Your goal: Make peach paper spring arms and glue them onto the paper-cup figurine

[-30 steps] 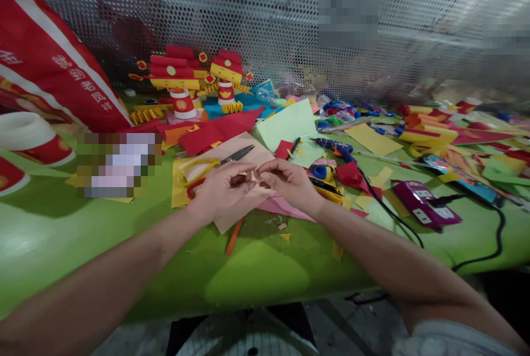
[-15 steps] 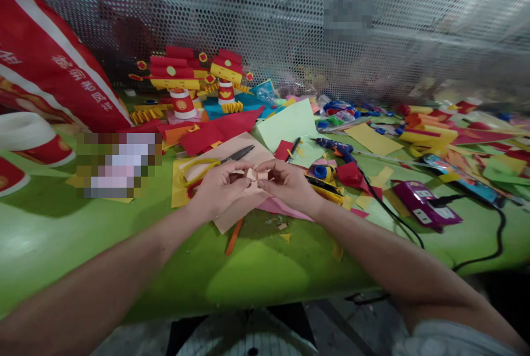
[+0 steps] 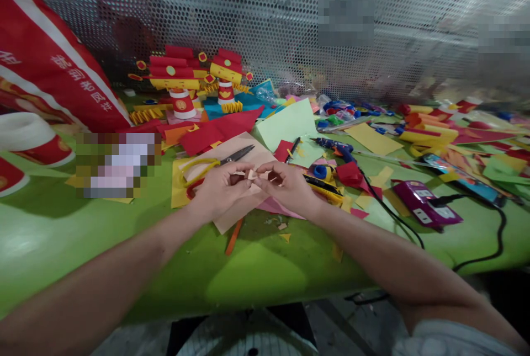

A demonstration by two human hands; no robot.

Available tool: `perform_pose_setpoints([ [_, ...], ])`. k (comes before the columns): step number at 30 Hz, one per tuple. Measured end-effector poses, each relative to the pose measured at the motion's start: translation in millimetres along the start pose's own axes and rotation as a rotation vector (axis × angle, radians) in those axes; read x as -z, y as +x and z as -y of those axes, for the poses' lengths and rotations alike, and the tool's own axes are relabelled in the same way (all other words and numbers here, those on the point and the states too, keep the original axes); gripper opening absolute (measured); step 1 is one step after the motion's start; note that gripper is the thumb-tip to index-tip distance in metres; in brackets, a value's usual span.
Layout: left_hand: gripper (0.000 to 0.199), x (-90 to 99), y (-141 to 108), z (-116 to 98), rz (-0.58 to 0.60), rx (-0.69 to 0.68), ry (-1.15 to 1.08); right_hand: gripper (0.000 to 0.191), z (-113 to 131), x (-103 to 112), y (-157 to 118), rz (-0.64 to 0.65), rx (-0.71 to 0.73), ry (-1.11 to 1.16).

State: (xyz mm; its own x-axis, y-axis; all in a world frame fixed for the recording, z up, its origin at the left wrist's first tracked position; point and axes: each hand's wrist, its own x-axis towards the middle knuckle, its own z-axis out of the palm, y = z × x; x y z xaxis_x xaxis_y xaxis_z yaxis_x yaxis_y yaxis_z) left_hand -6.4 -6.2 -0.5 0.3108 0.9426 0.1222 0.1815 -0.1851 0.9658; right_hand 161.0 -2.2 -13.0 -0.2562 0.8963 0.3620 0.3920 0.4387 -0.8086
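Note:
My left hand (image 3: 221,186) is closed, thumb and fingers pinching a small piece of peach paper (image 3: 252,175). From the other side my right hand (image 3: 290,186) meets it, its fingertips pressed on the same little piece. A larger sheet of peach paper (image 3: 235,213) lies flat below both hands. Just beyond my left hand, yellow-handled scissors (image 3: 202,163) rest across that sheet, blades towards the upper right. Beside my right wrist is a black-and-yellow tool (image 3: 325,186), partly hidden by the hand.
Two red-and-yellow paper figures (image 3: 182,103) on cups stand at the back left. A blue glue gun (image 3: 336,146) lies right of centre, its cord running past a purple power socket (image 3: 426,207). Paper cups (image 3: 37,141) lie at far left; paper scraps (image 3: 285,237) litter the green tabletop.
My right fingertips have come closer to the left ones, and less of the small peach paper shows between them. The scissors and other things have stayed put.

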Motion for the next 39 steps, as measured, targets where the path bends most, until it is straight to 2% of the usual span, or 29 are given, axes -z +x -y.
perform_pose_setpoints([
  [8, 0.034, -1.0, 0, 2, 0.032, -0.045, -0.013, 0.012, 0, 0, 0, -0.007, 0.054, -0.057],
  [16, 0.039, -1.5, 2, 5, 0.029, -0.006, 0.055, 0.012, 3, -1, -1, -0.032, 0.023, 0.039],
  [26, 0.037, 1.0, 0, 0, -0.003, 0.029, 0.035, 0.014, 1, 0, 0, -0.057, 0.058, 0.04],
  [33, 0.035, -1.0, 0, -7, -0.011, 0.109, 0.004, 0.014, 0, -2, -1, -0.031, 0.008, 0.071],
  [39, 0.024, -2.3, 0, -10, -0.055, 0.169, 0.03, 0.021, -3, -3, 1, 0.007, -0.087, 0.094],
])
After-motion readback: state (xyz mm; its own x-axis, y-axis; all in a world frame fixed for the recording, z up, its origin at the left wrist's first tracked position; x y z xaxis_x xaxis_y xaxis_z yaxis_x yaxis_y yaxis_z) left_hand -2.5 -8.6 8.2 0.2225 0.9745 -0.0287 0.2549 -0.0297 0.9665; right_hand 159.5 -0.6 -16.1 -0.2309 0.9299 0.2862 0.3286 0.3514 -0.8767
